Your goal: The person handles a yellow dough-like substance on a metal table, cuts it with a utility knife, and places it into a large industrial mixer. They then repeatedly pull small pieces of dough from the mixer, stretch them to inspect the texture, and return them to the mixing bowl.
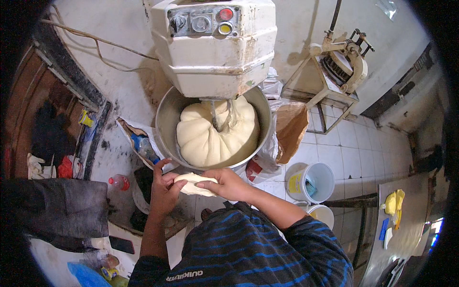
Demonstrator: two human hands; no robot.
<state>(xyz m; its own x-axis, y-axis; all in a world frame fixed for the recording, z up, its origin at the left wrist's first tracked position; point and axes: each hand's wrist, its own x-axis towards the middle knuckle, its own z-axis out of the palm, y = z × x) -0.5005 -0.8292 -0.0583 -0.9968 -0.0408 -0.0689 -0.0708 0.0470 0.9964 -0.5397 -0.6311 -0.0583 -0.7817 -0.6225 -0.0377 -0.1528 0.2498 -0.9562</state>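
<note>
Between my two hands is a small pale piece of dough (195, 184), held just in front of the mixer bowl's near rim. My left hand (166, 186) pinches its left end with the thumb, while the index finger sticks up. My right hand (228, 184) grips the other end, thumb lying on top. Beyond them, a large smooth mass of dough (203, 143) fills much of the steel mixing bowl (166, 112), folded in thick lobes around the hook (216, 117). Above the bowl stands the white mixer head (215, 62) with its knobs and buttons.
An open paper sack (290, 131) stands right of the bowl, another bag (141, 138) left. White buckets (321, 184) sit on the tiled floor at right. A metal press on a stand (342, 67) is by the wall. A table (406, 215) holds yellow items; a phone (121, 245) lies lower left.
</note>
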